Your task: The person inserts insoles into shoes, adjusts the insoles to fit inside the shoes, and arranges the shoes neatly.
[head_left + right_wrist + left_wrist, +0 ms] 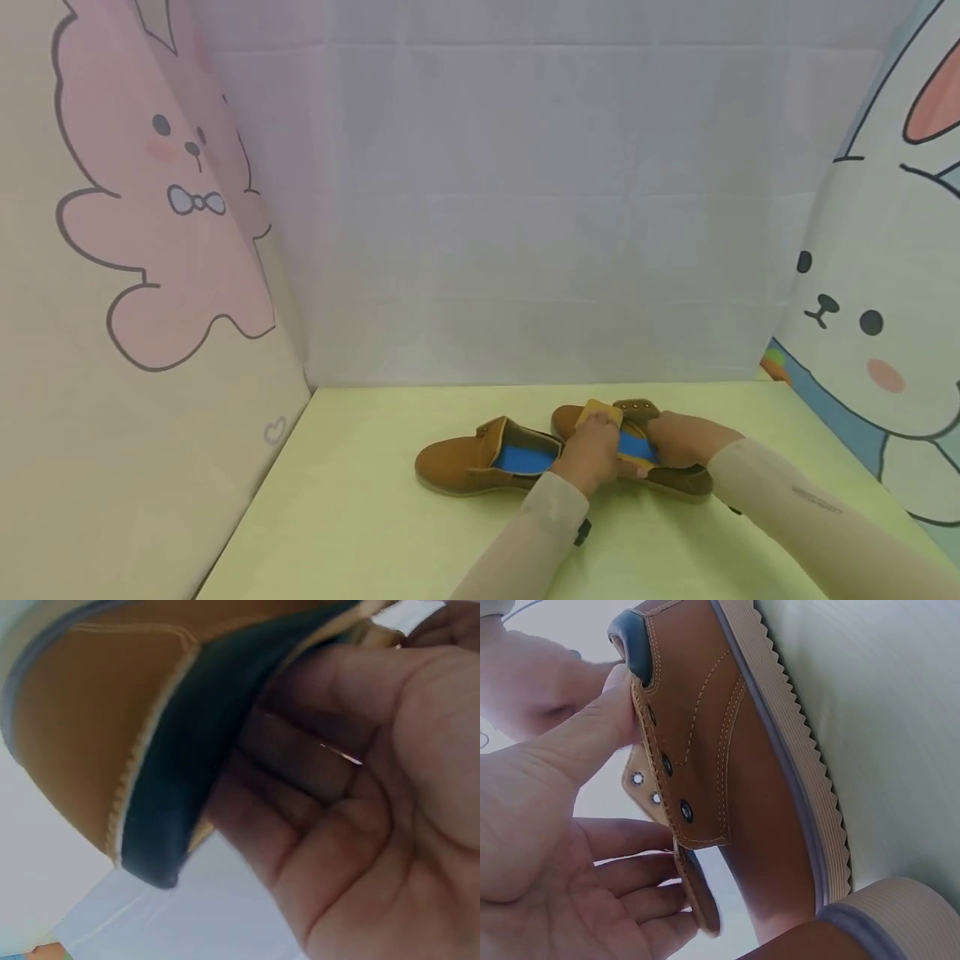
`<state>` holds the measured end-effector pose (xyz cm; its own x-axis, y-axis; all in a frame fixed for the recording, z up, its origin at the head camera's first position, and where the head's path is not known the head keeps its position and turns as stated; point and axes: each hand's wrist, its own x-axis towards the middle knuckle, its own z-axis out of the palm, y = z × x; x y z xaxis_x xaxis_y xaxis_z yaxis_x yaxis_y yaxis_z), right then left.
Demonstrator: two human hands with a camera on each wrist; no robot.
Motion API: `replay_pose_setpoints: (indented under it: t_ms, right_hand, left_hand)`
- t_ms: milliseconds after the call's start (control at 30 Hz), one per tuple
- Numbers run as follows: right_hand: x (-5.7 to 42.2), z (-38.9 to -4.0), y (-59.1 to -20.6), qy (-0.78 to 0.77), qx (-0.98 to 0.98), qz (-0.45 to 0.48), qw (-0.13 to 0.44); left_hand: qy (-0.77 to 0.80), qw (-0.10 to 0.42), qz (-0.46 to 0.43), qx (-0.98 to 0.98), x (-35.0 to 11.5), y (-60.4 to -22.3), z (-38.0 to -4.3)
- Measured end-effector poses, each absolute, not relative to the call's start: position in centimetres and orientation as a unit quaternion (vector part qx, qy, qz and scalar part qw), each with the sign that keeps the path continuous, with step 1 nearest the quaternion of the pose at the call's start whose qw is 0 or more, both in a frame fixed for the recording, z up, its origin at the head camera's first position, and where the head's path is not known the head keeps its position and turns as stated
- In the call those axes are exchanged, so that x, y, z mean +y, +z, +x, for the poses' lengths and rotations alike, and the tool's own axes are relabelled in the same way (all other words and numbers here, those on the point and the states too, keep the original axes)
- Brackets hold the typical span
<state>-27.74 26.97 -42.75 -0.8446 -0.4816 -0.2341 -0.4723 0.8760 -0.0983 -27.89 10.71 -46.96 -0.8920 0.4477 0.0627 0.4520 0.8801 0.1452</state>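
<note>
Two brown shoes stand on the table. My left hand [592,454] is at the right shoe [567,417], holding its tan tongue [602,407]. In the left wrist view, the thumb touches the edge of the eyelet flap [694,761] while the curled fingers meet the tongue [699,889]. My right hand [688,439] reaches into the same shoe's opening, beside the blue insole [637,447]. Its fingers pass behind the dark padded collar [191,742] in the right wrist view; their tips are hidden. The left shoe [448,467], also with a blue insole [517,459], touches neither hand.
Both shoes sit on a pale yellow table [345,517]. A white cloth backdrop [525,208] rises behind it. Side panels carry a pink rabbit [172,250] on the left and a white rabbit [885,333] on the right.
</note>
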Motion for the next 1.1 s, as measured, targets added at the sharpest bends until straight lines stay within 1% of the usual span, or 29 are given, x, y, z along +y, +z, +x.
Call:
replay_pose_setpoints:
  t_ms: [167,300,467,600,733,967,1100]
  right_hand:
    - [27.5,-28.8,-42.3,-0.068,0.955,-0.277,0.075]
    - [28.0,-29.4,-42.0,-0.086,0.953,-0.289,0.031]
    - [28.0,-29.4,-41.9,-0.121,0.952,-0.281,0.031]
    - [28.1,-29.5,-42.2,-0.137,0.950,-0.279,0.014]
    - [28.2,-29.8,-42.5,-0.141,0.951,-0.276,-0.003]
    - [27.9,-29.8,-42.4,-0.148,0.953,-0.259,-0.043]
    - [27.5,-29.7,-42.1,-0.176,0.953,-0.239,-0.058]
  left_hand:
    - [-0.033,0.090,-0.250,-0.964,10.6,-47.0,-27.4]
    - [-0.032,0.118,-0.241,-0.963,10.7,-47.0,-27.3]
    - [-0.060,0.153,-0.225,-0.960,10.6,-47.4,-27.2]
    - [-0.084,0.181,-0.230,-0.953,10.5,-47.7,-27.0]
    - [-0.117,0.181,-0.224,-0.950,10.5,-47.9,-26.7]
    - [-0.158,0.129,-0.182,-0.962,10.6,-47.8,-26.4]
    - [-0.170,0.110,-0.171,-0.964,10.7,-47.8,-26.5]
